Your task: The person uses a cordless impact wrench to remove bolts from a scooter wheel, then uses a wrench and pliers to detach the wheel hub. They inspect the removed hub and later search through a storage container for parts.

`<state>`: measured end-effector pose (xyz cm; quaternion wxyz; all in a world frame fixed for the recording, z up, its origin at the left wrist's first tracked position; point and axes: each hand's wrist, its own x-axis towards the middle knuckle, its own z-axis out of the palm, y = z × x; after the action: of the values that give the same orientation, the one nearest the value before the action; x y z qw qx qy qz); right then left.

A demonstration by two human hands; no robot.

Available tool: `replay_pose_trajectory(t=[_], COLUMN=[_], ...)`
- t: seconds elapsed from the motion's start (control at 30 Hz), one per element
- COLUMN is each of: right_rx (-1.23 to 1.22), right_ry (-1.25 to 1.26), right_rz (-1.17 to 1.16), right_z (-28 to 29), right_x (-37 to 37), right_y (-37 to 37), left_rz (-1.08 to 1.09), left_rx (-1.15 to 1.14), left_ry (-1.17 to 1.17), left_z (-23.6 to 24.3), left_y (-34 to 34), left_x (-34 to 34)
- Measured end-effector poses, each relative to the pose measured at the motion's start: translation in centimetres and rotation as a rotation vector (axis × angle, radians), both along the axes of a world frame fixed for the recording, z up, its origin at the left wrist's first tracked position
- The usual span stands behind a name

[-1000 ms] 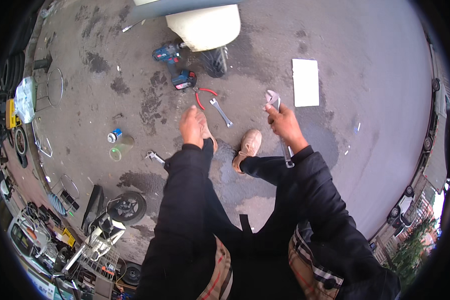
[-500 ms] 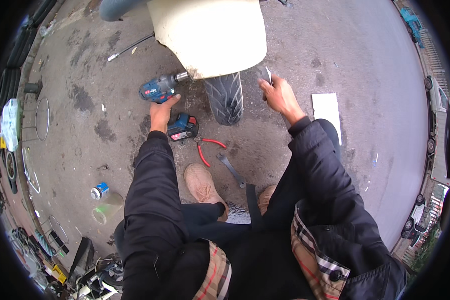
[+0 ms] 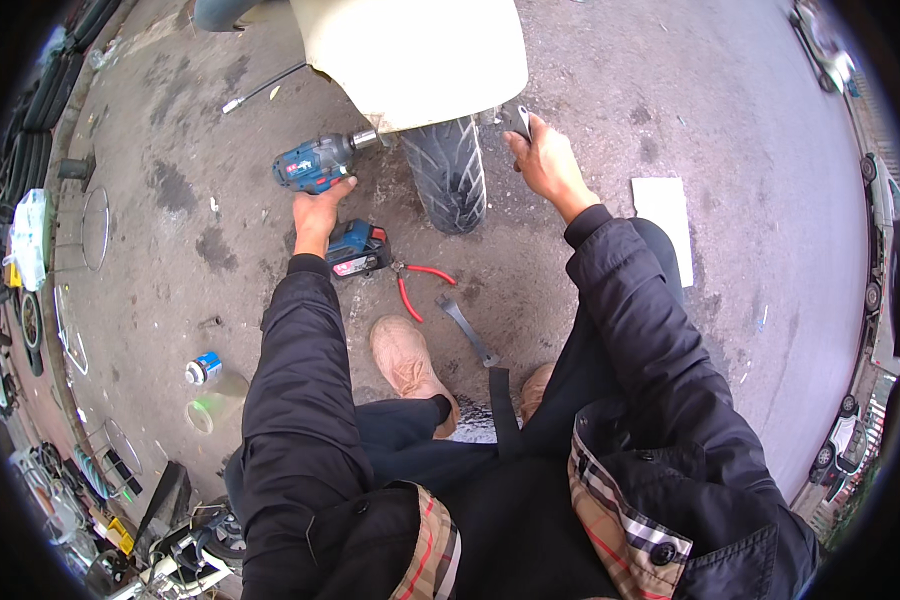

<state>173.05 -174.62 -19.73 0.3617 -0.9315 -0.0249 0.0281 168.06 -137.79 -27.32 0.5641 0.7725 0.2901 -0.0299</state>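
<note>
My left hand (image 3: 317, 215) is closed round the handle of a blue cordless impact wrench (image 3: 313, 164). Its silver socket points right, at the left side of a scooter's wheel, just under the cream bodywork (image 3: 420, 60). Below the hand shows the blue-and-black battery (image 3: 360, 250). Across the black tire (image 3: 445, 180), my right hand (image 3: 552, 168) grips a metal wrench (image 3: 522, 120) close to the wheel's right side. The wrench's far end is hard to make out, and whether either tool touches a nut is hidden.
Red-handled pliers (image 3: 410, 288) and a flat metal wrench (image 3: 467, 328) lie near my feet. A long-handled tool (image 3: 263, 88) lies far left, a white board (image 3: 662, 230) right. A blue-labelled can (image 3: 203, 368) and a clear bottle (image 3: 215, 402) are left of my arm.
My right hand and its wrench have risen slightly in the picture, toward the bodywork. The impact wrench stays at the wheel's left side. The whole view has shifted a little.
</note>
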Motion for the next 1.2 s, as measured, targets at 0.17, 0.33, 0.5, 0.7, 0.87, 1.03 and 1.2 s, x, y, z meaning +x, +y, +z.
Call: replay_pose_trajectory(t=[0.17, 0.33, 0.5, 0.7, 0.87, 1.03, 1.2], right_rx=[-0.096, -0.116, -0.078, -0.113, -0.099, -0.118, -0.13], right_ry=[-0.079, -0.097, -0.088, -0.127, -0.196, -0.145, -0.257], right_rz=[-0.02, -0.052, -0.029, -0.058, -0.021, -0.024, 0.027], right_z=[-0.2, -0.5, -0.4, -0.9, -1.6, -1.8, -1.6], right_x=[-0.7, -0.9, -0.5, -1.0, -0.4, -0.8, -0.7], right_y=[0.8, 1.0, 0.8, 1.2, 0.6, 1.0, 0.8], left_rz=[0.026, 0.03, 0.01, 0.059, 0.073, 0.098, 0.109], left_rx=[0.039, 0.04, 0.05, 0.072, 0.048, 0.046, 0.012], left_ry=[0.047, 0.025, 0.052, 0.1, 0.107, 0.072, 0.037], left_z=[0.0, 0.2, 0.8, 1.5, 1.4, 0.5, 0.1], left_y=[0.1, -0.1, -0.2, -0.8, -0.9, -0.8, -0.8], left_x=[-0.2, -0.3, -0.4, -0.6, -0.9, -0.8, -1.0])
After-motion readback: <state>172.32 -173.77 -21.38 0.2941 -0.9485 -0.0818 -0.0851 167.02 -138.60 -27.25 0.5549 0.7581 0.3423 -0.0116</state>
